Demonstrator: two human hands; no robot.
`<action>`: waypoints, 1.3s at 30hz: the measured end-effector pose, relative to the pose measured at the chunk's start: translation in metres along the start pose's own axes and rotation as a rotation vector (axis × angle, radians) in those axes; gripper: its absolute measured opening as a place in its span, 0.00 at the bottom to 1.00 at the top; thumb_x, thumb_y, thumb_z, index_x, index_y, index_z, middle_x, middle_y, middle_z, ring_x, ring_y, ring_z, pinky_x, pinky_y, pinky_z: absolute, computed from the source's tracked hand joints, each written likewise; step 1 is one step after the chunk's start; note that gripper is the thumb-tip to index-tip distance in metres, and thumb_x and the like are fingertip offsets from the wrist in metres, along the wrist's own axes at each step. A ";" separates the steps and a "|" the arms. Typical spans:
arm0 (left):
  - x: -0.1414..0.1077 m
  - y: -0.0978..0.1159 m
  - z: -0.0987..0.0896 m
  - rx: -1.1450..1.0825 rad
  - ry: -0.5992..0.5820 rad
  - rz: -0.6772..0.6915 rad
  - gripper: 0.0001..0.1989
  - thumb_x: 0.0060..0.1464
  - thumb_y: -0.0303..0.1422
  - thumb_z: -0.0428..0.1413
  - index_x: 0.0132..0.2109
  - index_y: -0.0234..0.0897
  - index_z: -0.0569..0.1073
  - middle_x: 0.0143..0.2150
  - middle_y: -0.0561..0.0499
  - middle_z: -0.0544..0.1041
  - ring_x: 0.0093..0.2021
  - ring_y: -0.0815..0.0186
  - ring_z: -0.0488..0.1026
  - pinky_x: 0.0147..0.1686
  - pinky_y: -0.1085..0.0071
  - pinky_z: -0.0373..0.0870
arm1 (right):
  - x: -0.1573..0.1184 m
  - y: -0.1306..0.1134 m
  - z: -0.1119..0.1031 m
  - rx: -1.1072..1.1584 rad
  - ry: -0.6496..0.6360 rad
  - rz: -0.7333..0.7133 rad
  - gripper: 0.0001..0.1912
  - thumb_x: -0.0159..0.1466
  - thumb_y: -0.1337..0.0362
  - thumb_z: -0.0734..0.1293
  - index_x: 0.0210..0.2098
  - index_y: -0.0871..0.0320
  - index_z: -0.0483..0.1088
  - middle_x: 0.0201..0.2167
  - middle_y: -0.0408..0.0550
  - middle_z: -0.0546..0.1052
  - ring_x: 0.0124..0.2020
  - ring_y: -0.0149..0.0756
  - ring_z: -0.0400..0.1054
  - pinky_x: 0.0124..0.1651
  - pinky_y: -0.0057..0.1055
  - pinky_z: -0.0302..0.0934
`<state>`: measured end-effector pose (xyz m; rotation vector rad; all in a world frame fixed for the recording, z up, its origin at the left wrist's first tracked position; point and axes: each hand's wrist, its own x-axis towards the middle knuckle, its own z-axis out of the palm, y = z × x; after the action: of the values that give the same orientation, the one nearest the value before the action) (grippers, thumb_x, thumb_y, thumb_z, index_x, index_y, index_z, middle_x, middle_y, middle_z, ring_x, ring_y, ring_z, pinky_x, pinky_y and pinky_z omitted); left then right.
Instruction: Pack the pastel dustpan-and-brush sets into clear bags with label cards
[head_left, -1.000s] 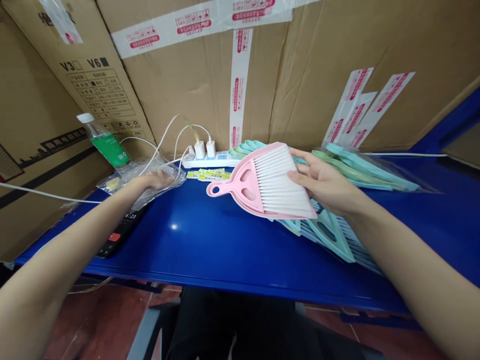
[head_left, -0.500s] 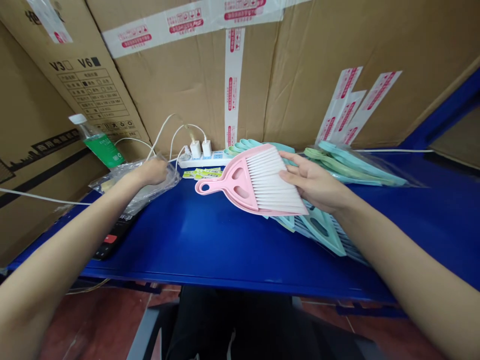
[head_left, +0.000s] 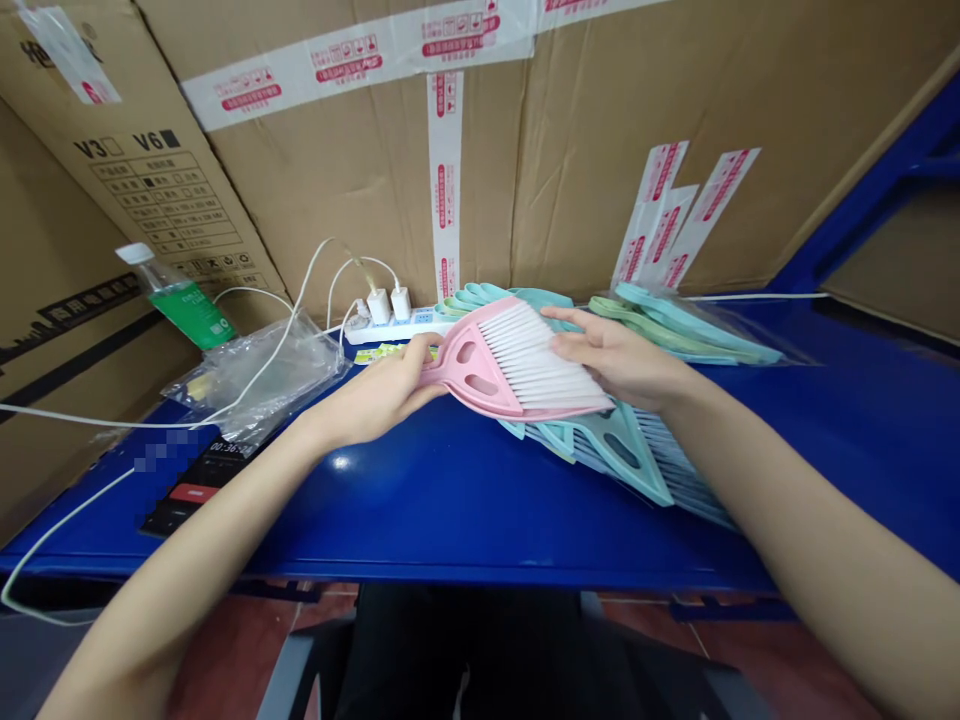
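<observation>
1. Blue, glossy tabletop (head_left: 420, 520) lies nearest, running under both forearms. A black phone with a lit screen (head_left: 196, 488) rests by the left forearm, so that elbow had best stay high enough to pass over it.

2. The left hand (head_left: 375, 395) is closed around the handle end of a pink plastic brush with white bristles (head_left: 487, 365) and its matching pink plastic dustpan (head_left: 559, 413). Thumb and fingers should pinch both handles together, since holding only one could let the nested pair slide apart.

3. The right hand (head_left: 630, 362) grips the wide end, thumb over the bristles; its other fingertips are partly hidden. Light pressure there seems wise: squeezing hard may splay the bristles, while too loose a hold may let the brush tip out.

4. The pink pair is held between the hands, above the table, bristles facing the camera. It overlaps the pile of teal plastic dustpans with grey bristles (head_left: 646, 479) in view; lifting it well above them should avoid snagging.

5. Beyond the left wrist lies a crumpled clear plastic bag (head_left: 277, 362), crossed by a white cable. Any reach that way calls for care not to drag the cable.

6. Farther back, a white power strip (head_left: 390, 328) sits before the brown cardboard boxes (head_left: 337, 170); keep the handle end away from its plugs.
</observation>
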<state>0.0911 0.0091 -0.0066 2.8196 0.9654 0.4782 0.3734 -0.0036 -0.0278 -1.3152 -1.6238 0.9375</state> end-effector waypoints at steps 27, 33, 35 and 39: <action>0.108 -0.002 -0.040 0.443 0.007 -0.094 0.24 0.64 0.39 0.50 0.61 0.28 0.60 0.52 0.34 0.77 0.52 0.52 0.76 0.49 0.61 0.71 | -0.033 -0.024 -0.019 -1.010 0.459 -0.671 0.14 0.67 0.60 0.62 0.33 0.59 0.76 0.38 0.57 0.74 0.38 0.45 0.68 0.36 0.39 0.64; 0.146 -0.008 -0.044 0.547 -0.149 -0.134 0.22 0.64 0.38 0.49 0.60 0.28 0.67 0.55 0.37 0.76 0.57 0.51 0.72 0.55 0.61 0.67 | -0.041 -0.028 -0.020 -1.129 0.170 -0.363 0.20 0.70 0.57 0.57 0.35 0.60 0.77 0.35 0.55 0.73 0.34 0.42 0.67 0.33 0.36 0.59; 0.159 -0.005 -0.044 0.574 -0.229 -0.128 0.22 0.63 0.37 0.48 0.60 0.29 0.68 0.56 0.39 0.76 0.58 0.53 0.72 0.55 0.63 0.67 | -0.043 -0.028 -0.016 -1.161 0.010 -0.262 0.20 0.69 0.58 0.57 0.32 0.61 0.75 0.33 0.55 0.73 0.32 0.41 0.67 0.33 0.36 0.59; 0.183 0.001 -0.047 0.590 -0.354 -0.157 0.23 0.60 0.37 0.50 0.59 0.32 0.71 0.53 0.44 0.78 0.57 0.56 0.72 0.55 0.67 0.66 | -0.046 -0.034 -0.019 -1.064 -0.293 -0.187 0.25 0.70 0.54 0.55 0.22 0.58 0.70 0.30 0.52 0.74 0.31 0.39 0.67 0.34 0.35 0.59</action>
<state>0.2121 0.1215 0.0846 3.1048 1.4089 -0.3816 0.3836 -0.0543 0.0042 -1.6733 -2.5884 0.0810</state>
